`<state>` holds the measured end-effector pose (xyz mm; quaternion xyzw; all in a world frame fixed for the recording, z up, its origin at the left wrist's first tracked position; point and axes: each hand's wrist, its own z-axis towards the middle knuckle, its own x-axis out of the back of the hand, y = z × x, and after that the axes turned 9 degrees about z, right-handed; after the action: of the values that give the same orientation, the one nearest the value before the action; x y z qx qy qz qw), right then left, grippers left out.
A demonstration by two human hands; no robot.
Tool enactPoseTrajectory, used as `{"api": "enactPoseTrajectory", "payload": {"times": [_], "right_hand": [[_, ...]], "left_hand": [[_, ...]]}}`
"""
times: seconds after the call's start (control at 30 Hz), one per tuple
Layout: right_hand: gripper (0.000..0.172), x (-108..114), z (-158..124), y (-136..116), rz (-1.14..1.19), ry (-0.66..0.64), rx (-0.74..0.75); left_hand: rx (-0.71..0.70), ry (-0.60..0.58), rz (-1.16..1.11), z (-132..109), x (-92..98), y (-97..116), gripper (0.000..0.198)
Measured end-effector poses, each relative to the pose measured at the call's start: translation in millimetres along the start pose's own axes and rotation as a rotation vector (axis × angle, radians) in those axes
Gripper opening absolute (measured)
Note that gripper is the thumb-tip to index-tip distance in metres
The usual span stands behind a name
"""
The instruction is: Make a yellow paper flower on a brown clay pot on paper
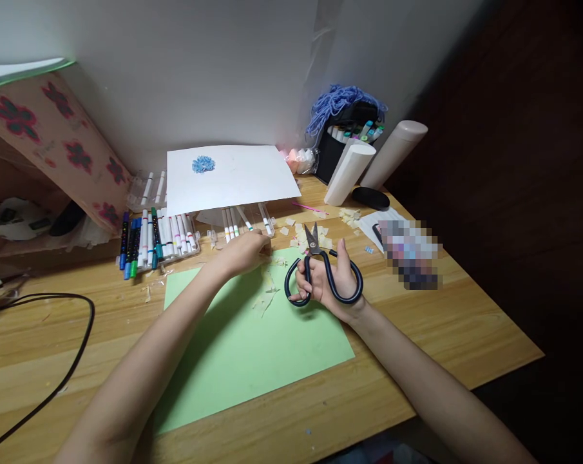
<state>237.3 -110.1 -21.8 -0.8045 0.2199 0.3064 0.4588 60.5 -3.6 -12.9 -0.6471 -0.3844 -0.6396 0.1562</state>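
The sheet [243,354] lies on the table [417,335]. Markers [151,241] lie behind it to the left, paper [233,177] directly behind, scissors [315,264] over its back-right corner, cable [73,348] far left.

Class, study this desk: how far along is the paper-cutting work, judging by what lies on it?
Done: pale yellow paper scraps lie scattered, and a small blue cluster sits on the white paper sheet. In hand: the right hand grips black-handled scissors; the left hand touches scraps at the top edge of the green paper sheet. Left: that green sheet is mostly bare.
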Motion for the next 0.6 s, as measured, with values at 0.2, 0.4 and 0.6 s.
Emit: {"api": "enactPoseTrajectory", "payload": {"times": [0.2, 0.4, 0.6], "right_hand": [[0.083, 0, -3, 3, -0.177, -0.078, -0.022], [0.087, 9, -7, 18, -0.5, -0.139, 0.011], [0.081, 15, -7, 26, -0.572, -0.19, 0.03]], "left_hand": [[0.061, 0.075, -0.243, -6, 18.1, -2, 0.016], [0.135, 0.127, -0.734, -13, 36.3, -4, 0.022], [0.144, 0.117, -0.811, -15, 39.4, 4, 0.023]]}}
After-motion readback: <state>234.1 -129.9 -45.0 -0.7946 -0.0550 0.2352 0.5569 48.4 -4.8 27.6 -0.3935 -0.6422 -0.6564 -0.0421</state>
